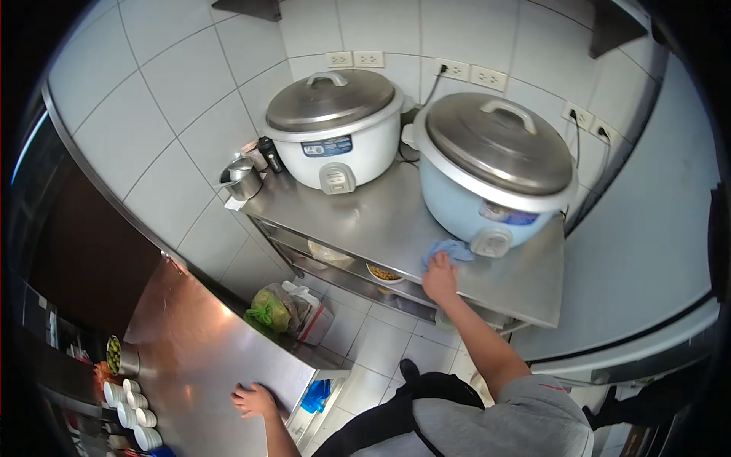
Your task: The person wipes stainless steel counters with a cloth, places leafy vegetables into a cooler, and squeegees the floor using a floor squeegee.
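Observation:
My right hand [439, 279] presses a blue cloth [451, 250] onto the steel table [358, 221], close to its front edge. Just behind the cloth stands a light blue rice cooker [457, 198] with a steel lid. To its left is a white rice cooker [358, 156], also lidded. My left hand [253, 401] lies with fingers spread on the steel counter [221, 358] at the lower left, holding nothing.
A steel pot [242, 183] and a black bottle [269, 154] stand at the table's left end. Below, a shelf holds a bowl of food [384, 274]. Bags [272, 308] sit on the floor between table and counter. Stacked white cups [126, 415] line the counter's left side.

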The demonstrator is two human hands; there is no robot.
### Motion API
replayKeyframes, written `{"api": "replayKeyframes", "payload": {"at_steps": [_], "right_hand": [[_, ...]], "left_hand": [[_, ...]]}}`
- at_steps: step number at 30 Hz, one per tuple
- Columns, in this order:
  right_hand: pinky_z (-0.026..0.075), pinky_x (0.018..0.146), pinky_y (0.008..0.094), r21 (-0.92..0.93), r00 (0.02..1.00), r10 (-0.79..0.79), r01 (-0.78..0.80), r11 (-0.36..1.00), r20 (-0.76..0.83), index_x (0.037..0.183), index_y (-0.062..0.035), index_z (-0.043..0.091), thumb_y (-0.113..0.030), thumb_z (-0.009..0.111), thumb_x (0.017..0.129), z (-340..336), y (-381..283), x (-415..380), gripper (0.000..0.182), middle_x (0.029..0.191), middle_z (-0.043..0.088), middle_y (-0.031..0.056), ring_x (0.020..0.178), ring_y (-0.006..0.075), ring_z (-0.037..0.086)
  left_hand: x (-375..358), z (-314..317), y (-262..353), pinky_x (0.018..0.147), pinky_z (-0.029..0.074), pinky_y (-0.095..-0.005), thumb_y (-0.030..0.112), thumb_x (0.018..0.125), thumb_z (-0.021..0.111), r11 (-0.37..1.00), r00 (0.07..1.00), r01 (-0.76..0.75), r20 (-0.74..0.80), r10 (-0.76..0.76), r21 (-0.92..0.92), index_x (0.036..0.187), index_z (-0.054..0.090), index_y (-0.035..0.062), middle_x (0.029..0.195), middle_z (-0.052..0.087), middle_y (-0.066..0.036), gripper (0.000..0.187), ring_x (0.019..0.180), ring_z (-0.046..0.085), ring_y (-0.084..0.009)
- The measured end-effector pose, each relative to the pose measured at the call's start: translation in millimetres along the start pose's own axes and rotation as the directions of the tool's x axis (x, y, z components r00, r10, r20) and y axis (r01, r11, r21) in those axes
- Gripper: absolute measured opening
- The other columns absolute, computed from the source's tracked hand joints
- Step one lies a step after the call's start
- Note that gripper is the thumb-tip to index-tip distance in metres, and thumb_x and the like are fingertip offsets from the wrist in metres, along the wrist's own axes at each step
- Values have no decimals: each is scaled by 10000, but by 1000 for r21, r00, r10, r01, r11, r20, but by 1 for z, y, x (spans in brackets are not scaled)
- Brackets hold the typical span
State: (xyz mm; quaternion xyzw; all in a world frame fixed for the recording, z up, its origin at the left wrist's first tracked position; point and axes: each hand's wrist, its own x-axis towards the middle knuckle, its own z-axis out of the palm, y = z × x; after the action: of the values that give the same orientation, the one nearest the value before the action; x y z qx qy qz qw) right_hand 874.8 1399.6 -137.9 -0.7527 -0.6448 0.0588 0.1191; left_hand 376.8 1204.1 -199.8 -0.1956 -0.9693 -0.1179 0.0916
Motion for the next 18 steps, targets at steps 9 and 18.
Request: {"api": "replayKeyframes", "payload": {"at_steps": [9, 18], "right_hand": [[60, 1084, 473, 116, 939, 336, -343, 932, 78, 1372, 44, 211, -234, 365, 842, 47, -82, 282, 618, 1465, 61, 232, 1365, 353, 31], [164, 1066, 492, 32, 921, 374, -373, 927, -110, 1333, 1, 324, -387, 377, 862, 55, -39, 404, 612, 1442, 187, 194, 1346, 336, 142]], "left_hand": [[-2, 2, 9, 920, 288, -548, 269, 795, 447, 992, 995, -23, -97, 35, 120, 1214, 443, 141, 1318, 376, -105, 438, 1223, 349, -297], [3, -3, 22, 855, 345, -501, 406, 816, 424, 962, 988, -94, -93, 121, 255, 1163, 466, 122, 1231, 410, -135, 451, 1066, 407, -360]]}}
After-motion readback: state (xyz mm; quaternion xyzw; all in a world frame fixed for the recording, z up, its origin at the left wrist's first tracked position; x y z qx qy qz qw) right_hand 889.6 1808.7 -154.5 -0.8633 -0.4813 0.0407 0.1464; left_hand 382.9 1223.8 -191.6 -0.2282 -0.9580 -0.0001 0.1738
